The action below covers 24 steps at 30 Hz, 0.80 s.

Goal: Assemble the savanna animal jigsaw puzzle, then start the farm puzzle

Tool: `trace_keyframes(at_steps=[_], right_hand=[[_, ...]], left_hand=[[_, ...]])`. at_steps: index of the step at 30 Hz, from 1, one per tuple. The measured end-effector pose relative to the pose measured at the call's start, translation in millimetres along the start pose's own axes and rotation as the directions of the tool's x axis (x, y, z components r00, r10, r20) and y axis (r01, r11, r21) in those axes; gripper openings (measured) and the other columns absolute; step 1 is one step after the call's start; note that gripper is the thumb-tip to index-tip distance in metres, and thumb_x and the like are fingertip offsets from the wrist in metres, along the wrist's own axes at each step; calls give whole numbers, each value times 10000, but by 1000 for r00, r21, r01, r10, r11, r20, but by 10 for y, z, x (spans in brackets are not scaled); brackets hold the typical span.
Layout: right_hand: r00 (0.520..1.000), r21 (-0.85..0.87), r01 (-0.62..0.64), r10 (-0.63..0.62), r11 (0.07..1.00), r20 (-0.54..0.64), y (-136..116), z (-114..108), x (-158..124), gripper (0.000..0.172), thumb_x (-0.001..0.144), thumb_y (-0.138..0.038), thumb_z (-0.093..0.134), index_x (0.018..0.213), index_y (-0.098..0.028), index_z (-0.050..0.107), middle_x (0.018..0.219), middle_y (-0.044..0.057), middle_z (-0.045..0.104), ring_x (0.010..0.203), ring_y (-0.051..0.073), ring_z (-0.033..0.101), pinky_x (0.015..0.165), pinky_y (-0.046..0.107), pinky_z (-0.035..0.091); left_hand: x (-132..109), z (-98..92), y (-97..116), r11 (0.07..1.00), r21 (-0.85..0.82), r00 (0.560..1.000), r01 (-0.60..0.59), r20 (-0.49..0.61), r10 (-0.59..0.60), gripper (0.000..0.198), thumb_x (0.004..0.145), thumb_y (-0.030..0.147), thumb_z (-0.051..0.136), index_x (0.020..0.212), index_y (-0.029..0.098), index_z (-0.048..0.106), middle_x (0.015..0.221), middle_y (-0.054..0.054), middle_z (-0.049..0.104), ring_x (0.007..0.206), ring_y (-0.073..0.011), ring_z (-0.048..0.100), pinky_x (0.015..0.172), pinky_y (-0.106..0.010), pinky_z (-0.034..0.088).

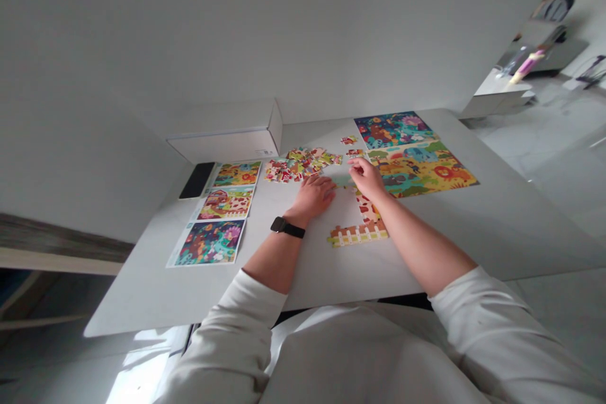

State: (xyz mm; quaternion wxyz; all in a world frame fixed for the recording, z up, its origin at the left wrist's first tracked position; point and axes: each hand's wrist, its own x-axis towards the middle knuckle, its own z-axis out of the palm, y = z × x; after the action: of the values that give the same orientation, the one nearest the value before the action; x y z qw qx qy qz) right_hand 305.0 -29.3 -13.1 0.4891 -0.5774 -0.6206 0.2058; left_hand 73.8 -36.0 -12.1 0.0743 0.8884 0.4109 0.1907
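My left hand (313, 194), with a black watch on its wrist, rests palm down on the white table (497, 227), fingers flat, just below a pile of loose puzzle pieces (300, 165). My right hand (367, 177) lies to its right with the fingers curled and pinched near a small piece by the edge of a finished animal puzzle (419, 167). What it pinches is too small to name. A partly joined fence-and-red strip of puzzle (358, 232) lies under my right forearm.
A second finished puzzle (392, 128) lies behind the yellow one. Three picture cards (222, 211) lie in a row at the left, beside a black phone (197, 180). A white box (227, 132) stands at the back by the wall. Two stray pieces (350, 145) lie apart.
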Motion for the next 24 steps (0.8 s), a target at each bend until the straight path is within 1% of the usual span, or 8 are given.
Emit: trace_keyframes(at_steps=[7, 10, 13, 16, 18, 20, 22, 24], right_hand=[[1000, -32, 12, -12, 999, 12, -88, 10, -9, 253, 907, -280, 607, 1099, -235, 765, 956, 46, 812, 850, 222, 720, 854, 352, 567], [999, -47, 6, -4, 999, 41, -145, -53, 12, 244, 925, -255, 615, 1109, -233, 773, 973, 46, 816, 861, 217, 733, 861, 352, 575], [995, -90, 21, -11, 996, 102, -181, -259, 75, 237, 952, -262, 643, 1141, -234, 783, 1034, 53, 824, 897, 218, 748, 869, 356, 590], [980, -212, 67, -23, 975, 200, -168, -574, 118, 264, 938, -235, 705, 1187, -226, 791, 1131, 76, 824, 950, 226, 762, 919, 377, 604], [956, -328, 135, -35, 935, 292, -139, -772, 95, 313, 903, -199, 754, 1211, -228, 800, 1239, 94, 811, 1058, 255, 765, 1013, 420, 594], [914, -405, 227, -51, 886, 401, -108, -906, 23, 371, 882, -207, 802, 1252, -238, 804, 1330, 108, 787, 1206, 294, 738, 1118, 465, 555], [861, -435, 298, -42, 849, 508, -86, -963, -74, 452, 860, -260, 854, 1308, -250, 799, 1412, 118, 753, 1308, 328, 699, 1178, 493, 520], [812, -444, 333, -14, 832, 583, -80, -958, -166, 584, 819, -332, 909, 1384, -270, 775, 1504, 118, 701, 1378, 353, 661, 1204, 505, 504]], left_hand=[[-5, -16, 44, 998, 68, 998, -4, 56, 0, 376, 1046, 340, 612, 1385, 262, 757, 1507, -77, 702, 1401, -317, 593, 1237, -508, 449], [-4, -11, 43, 998, 70, 998, -6, 64, 2, 388, 1050, 336, 603, 1399, 249, 749, 1516, -79, 698, 1402, -316, 598, 1245, -505, 445], [-1, -3, 38, 998, 68, 998, -11, 61, 7, 396, 1052, 341, 598, 1406, 236, 741, 1527, -85, 689, 1411, -318, 596, 1249, -512, 441], [-1, -9, 43, 998, 61, 999, -13, 45, 10, 404, 1046, 322, 597, 1417, 228, 729, 1538, -94, 676, 1420, -316, 592, 1260, -518, 432], [-11, -27, 56, 999, 40, 999, -25, 40, 23, 411, 1045, 329, 605, 1424, 224, 722, 1549, -102, 664, 1428, -314, 589, 1271, -516, 424], [-33, -54, 75, 998, 2, 997, -56, 51, 56, 449, 1038, 394, 644, 1451, 229, 704, 1580, -113, 635, 1460, -318, 566, 1289, -520, 407], [-64, -85, 93, 995, -35, 992, -89, 85, 91, 602, 987, 518, 730, 1511, 231, 661, 1638, -135, 576, 1522, -344, 508, 1324, -545, 357], [-100, -114, 110, 994, -54, 983, -99, 152, 106, 858, 878, 650, 824, 1589, 231, 589, 1702, -160, 497, 1587, -389, 426, 1358, -598, 276]])
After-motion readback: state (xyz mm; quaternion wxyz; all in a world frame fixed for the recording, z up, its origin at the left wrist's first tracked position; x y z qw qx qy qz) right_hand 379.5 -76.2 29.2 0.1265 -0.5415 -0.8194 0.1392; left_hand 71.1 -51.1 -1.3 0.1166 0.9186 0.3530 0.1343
